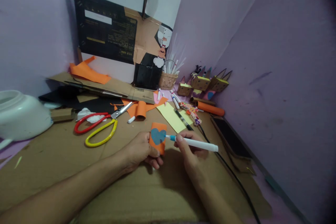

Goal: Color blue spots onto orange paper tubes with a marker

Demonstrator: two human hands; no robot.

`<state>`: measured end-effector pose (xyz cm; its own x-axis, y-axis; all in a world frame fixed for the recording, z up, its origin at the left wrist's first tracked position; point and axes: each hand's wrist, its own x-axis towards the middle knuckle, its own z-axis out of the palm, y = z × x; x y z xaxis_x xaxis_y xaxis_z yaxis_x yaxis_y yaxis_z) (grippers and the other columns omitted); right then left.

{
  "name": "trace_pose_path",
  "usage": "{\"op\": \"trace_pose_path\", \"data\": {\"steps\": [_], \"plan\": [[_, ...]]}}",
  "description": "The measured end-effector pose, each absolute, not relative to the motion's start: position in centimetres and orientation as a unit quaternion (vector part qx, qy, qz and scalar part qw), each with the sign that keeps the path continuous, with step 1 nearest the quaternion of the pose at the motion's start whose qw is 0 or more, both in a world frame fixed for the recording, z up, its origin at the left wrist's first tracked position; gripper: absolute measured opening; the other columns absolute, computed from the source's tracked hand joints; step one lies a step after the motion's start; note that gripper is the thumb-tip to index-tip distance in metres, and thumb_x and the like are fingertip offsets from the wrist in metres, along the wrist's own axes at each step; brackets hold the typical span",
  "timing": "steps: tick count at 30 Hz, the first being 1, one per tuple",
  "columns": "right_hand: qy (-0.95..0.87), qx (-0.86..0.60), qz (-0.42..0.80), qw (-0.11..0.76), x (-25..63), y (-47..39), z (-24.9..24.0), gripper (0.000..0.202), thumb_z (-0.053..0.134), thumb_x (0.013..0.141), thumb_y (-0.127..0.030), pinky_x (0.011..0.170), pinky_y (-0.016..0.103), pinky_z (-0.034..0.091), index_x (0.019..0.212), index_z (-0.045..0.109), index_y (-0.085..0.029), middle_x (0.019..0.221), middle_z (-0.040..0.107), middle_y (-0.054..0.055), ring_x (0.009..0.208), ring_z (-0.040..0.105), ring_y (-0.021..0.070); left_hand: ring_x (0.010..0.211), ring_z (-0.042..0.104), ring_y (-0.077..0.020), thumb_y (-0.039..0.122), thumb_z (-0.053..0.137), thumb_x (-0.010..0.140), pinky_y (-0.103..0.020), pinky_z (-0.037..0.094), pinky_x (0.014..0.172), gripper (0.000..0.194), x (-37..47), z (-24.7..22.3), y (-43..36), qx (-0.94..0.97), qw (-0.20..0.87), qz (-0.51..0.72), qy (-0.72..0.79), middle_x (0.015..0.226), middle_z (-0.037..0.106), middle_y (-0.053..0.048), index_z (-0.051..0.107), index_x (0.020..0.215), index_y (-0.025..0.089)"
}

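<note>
While the left grip (143,150) pinches it shut, the orange piece (162,151) shows a blue heart (158,136).

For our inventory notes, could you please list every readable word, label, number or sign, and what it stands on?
No word or number is readable.
Cardboard box: gold print on its black panel, too blurred.
Flat cardboard: small dark marks, perhaps a barcode, too small.

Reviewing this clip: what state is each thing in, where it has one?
White marker with blue collar: uncapped, in right hand
Small orange piece with blue heart: in left hand
Red-and-yellow-handled metal scissors: lying down, handles spread
Long orange tube: lying down
Woven tan basket: holding white sticks
Printed cardboard panel: standing upright
</note>
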<state>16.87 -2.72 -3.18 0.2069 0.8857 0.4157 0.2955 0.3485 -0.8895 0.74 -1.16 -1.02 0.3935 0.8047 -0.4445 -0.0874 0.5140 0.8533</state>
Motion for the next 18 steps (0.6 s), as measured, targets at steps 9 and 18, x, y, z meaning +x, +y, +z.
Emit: {"op": "trace_pose_path", "data": {"steps": [9, 18], "plan": [[-0.614, -0.501, 0.261, 0.551, 16.25, -2.69, -2.52, 0.019, 0.061, 0.08, -0.035, 0.046, 0.022, 0.043, 0.073, 0.065, -0.017, 0.061, 0.064, 0.001, 0.054, 0.058, 0.0137, 0.047, 0.061, -0.0124, 0.005, 0.061, 0.053, -0.021, 0.05, 0.041, 0.019, 0.8, -0.8, -1.09, 0.387, 0.735, 0.31, 0.463, 0.06, 0.063, -0.001, 0.056, 0.071, 0.012], [-0.64, -0.479, 0.276, 0.533, 16.24, -3.04, -2.33, 0.017, 0.06, 0.081, -0.032, 0.042, 0.021, 0.044, 0.071, 0.063, -0.019, 0.058, 0.065, 0.0, 0.05, 0.058, 0.0127, 0.048, 0.061, -0.0126, 0.004, 0.06, 0.053, -0.021, 0.05, 0.042, 0.023, 0.8, -0.57, -1.12, 0.379, 0.734, 0.314, 0.468, 0.064, 0.064, -0.003, 0.058, 0.076, 0.011]]}}
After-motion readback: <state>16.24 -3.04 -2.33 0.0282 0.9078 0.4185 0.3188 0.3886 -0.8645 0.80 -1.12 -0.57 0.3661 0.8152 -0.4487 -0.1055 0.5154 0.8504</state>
